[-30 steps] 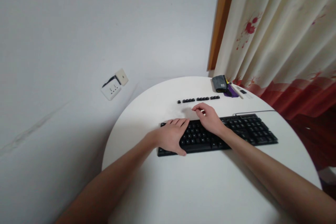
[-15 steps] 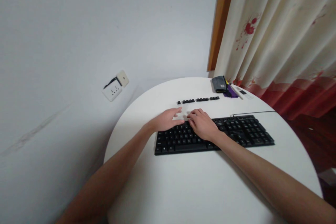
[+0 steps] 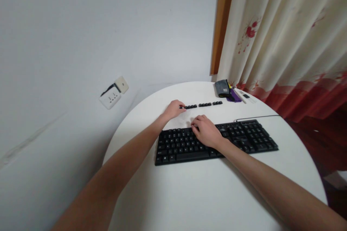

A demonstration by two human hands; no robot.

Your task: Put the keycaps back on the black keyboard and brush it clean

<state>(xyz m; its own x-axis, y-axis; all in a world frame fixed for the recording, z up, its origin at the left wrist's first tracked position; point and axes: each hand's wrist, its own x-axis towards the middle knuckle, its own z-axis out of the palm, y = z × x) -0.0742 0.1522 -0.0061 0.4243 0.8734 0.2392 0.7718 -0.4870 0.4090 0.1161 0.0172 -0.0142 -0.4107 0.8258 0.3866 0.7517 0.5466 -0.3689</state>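
Note:
A black keyboard (image 3: 244, 138) lies across the round white table (image 3: 206, 195). Beyond it runs a row of loose black keycaps (image 3: 204, 104). My left hand (image 3: 173, 109) reaches past the keyboard's far left corner, and its fingers are pinched together on the leftmost keycap of the row. My right hand (image 3: 206, 132) rests on the middle of the keyboard. Its fingers are curled down at the top key row, and what they press or hold is hidden under them.
A grey pouch (image 3: 221, 88), a purple item (image 3: 233, 95) and a small white stick (image 3: 245, 96) lie at the table's far edge by the curtain (image 3: 279, 39). The keyboard cable (image 3: 257, 117) runs off to the right. A wall socket (image 3: 112, 92) hangs at the left.
My left hand has left the keyboard's left end and moved forward to the row of loose keycaps. My right hand drew back onto the keyboard's top row. The view shifted slightly.

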